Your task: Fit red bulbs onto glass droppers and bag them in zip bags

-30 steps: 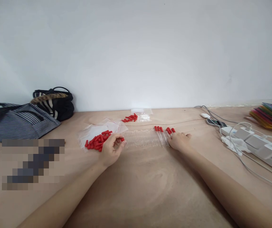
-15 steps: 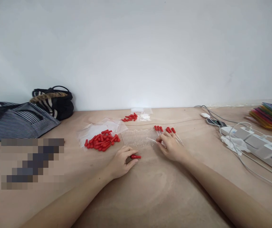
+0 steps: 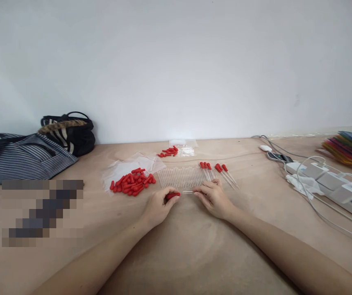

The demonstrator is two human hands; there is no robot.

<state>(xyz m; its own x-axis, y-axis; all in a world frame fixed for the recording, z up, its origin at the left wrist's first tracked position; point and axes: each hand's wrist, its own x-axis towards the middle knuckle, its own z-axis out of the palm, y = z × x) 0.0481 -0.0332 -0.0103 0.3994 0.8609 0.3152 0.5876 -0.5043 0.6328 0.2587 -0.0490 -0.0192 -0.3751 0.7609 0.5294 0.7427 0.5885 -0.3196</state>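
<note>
Between the thumb and fingers of my left hand (image 3: 159, 208) is a red rubber bulb (image 3: 172, 196), its narrow end toward the right. My right hand (image 3: 213, 199) pinches a thin clear glass tube (image 3: 188, 192), which points left at the bulb with a small gap between them. Behind my hands lies a row of clear tubes (image 3: 178, 177). Several tubes with red bulbs on them (image 3: 224, 167) lie at the row's right end. A pile of loose red bulbs (image 3: 129, 183) rests on a plastic bag (image 3: 117, 167) to the left.
Farther back are a few small red bulbs (image 3: 168, 152) beside a clear bag of tubes (image 3: 186, 150). Striped (image 3: 25, 157) and black bags (image 3: 83, 137) stand at left. White chargers with cables (image 3: 332, 184) and a colourful stack (image 3: 348, 149) are at right.
My right hand has brought the tube down and left, toward the bulb. The fingers of my left hand have closed round the bulb.
</note>
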